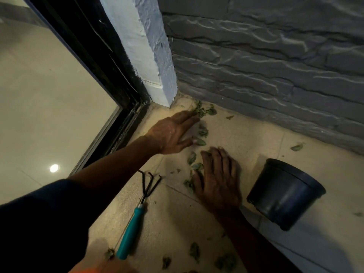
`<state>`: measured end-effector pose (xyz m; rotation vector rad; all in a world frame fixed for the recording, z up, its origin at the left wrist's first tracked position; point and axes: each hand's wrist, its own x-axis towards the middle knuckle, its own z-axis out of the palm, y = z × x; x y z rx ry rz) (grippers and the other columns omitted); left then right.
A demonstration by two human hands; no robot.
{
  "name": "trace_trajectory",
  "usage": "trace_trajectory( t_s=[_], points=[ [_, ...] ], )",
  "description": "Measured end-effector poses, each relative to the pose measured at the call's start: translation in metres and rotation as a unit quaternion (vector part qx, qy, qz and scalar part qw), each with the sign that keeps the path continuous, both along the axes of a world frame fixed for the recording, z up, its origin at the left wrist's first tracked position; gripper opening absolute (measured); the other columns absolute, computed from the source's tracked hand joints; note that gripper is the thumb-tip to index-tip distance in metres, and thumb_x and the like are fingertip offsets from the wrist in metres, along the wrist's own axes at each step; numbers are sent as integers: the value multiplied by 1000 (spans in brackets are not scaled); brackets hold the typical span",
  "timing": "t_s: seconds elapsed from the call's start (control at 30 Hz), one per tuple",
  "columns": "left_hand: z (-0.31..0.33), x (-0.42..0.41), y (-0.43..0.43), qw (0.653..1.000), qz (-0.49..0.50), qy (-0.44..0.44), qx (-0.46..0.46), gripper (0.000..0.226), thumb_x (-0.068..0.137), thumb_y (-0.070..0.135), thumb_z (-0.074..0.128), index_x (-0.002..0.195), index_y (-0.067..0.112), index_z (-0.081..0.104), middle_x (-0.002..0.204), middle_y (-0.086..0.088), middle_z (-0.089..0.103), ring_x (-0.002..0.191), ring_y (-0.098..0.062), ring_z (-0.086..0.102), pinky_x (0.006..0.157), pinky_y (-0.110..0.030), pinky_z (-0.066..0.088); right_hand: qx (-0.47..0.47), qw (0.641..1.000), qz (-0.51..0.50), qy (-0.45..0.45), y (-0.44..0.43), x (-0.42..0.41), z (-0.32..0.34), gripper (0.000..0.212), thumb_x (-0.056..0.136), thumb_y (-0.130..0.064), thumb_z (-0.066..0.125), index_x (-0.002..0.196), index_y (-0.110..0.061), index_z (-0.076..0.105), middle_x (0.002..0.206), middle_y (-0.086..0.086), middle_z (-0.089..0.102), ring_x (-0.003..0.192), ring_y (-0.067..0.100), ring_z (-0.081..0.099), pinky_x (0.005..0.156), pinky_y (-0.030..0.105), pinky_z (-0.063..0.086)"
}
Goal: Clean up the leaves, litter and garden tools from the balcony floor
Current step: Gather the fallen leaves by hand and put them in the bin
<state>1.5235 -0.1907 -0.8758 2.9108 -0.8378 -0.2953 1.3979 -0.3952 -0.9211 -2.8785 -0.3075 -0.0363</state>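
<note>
At frame centre, small crumpled green leaves (204,111) lie scattered on the pale balcony floor (246,134). The left hand (173,133) and right hand (216,180) lie open among them, fingers straight, holding nothing. The leaves are probably light and brittle, so best swept together and scooped.

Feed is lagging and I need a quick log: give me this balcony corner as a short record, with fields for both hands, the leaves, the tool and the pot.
left hand: open, fingers straight, fingertips at the corner leaves
right hand: open, palm down on the floor over the middle leaves
hand rake: teal handle, lying on the floor beside the left forearm, not held
black pot: on its side, right of the right hand
loose leaves: more at the bottom edge
single leaf: near the stone wall
</note>
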Motion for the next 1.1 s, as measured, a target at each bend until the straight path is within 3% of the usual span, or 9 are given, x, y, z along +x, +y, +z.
trace_trajectory(
  t_s=[0.23, 0.33, 0.43, 0.53, 0.67, 0.77, 0.9, 0.97, 1.1],
  points=[
    [-13, 41, -27, 986, 127, 81, 73, 102, 96, 78, 31, 165, 14, -8, 173, -13, -9, 160, -32, -6, 130, -48, 7, 17, 999, -5, -41, 0, -2, -6, 62, 100, -50, 45, 150, -13, 50, 156, 17, 45, 148, 37, 35, 119, 56, 25],
    [-16, 6, -22, 998, 17, 66, 17, 89, 101, 72, 29, 166, 16, 9, 174, -9, 3, 160, -24, 1, 130, -43, 13, 22, 999, -1, -42, -1, -1, -6, 62, 101, -49, 44, 152, -14, 48, 157, 17, 43, 150, 37, 32, 120, 57, 24],
    [-10, -12, -15, 995, -87, -10, -43, 70, 104, 63, 31, 158, 18, 37, 166, -9, 34, 153, -24, 30, 122, -37, 30, 21, 999, -2, -31, -1, -2, -6, 61, 101, -49, 44, 154, -16, 45, 159, 17, 41, 151, 37, 30, 120, 58, 23],
    [-8, 20, -23, 996, -26, -49, -73, 64, 104, 53, 40, 154, 13, 42, 157, -15, 43, 140, -32, 44, 112, -44, 44, 25, 999, -4, -37, -1, -3, -10, 60, 102, -49, 45, 151, -16, 49, 159, 17, 42, 150, 38, 33, 120, 58, 24],
    [-9, 47, -50, 999, 26, 17, -29, 73, 103, 55, 31, 161, 12, 28, 167, -17, 24, 150, -35, 32, 120, -47, 38, 24, 999, -10, -35, 0, -2, -14, 61, 100, -50, 47, 150, -16, 51, 158, 16, 44, 149, 37, 35, 119, 58, 27],
    [-15, 21, -50, 999, -30, 20, -20, 71, 104, 54, 26, 158, 9, 38, 163, -19, 36, 150, -36, 35, 120, -49, 36, 33, 998, -7, -54, 0, -2, -13, 59, 100, -48, 49, 149, -15, 51, 155, 17, 46, 148, 38, 36, 117, 60, 28],
    [-5, 9, -48, 994, -65, -73, -45, 44, 105, 42, 40, 130, 14, 61, 129, -11, 63, 113, -33, 58, 90, -49, 53, 40, 997, -2, -60, 0, -3, -13, 58, 101, -47, 48, 150, -15, 49, 155, 16, 47, 150, 37, 34, 117, 60, 28],
    [-3, 26, -64, 994, -75, -60, -43, 49, 103, 37, 41, 142, 12, 54, 143, -14, 56, 126, -35, 53, 100, -49, 50, 40, 997, -4, -59, 0, -4, -15, 60, 101, -47, 49, 151, -16, 49, 156, 16, 47, 150, 37, 34, 118, 60, 28],
    [-10, 50, -100, 993, -91, 59, 47, 74, 102, 28, 51, 165, 13, 16, 172, -14, 12, 158, -33, 14, 126, -45, 23, 45, 998, -16, -39, 1, -3, -16, 61, 98, -48, 51, 151, -18, 48, 156, 13, 46, 150, 34, 33, 119, 58, 29]
  ],
)
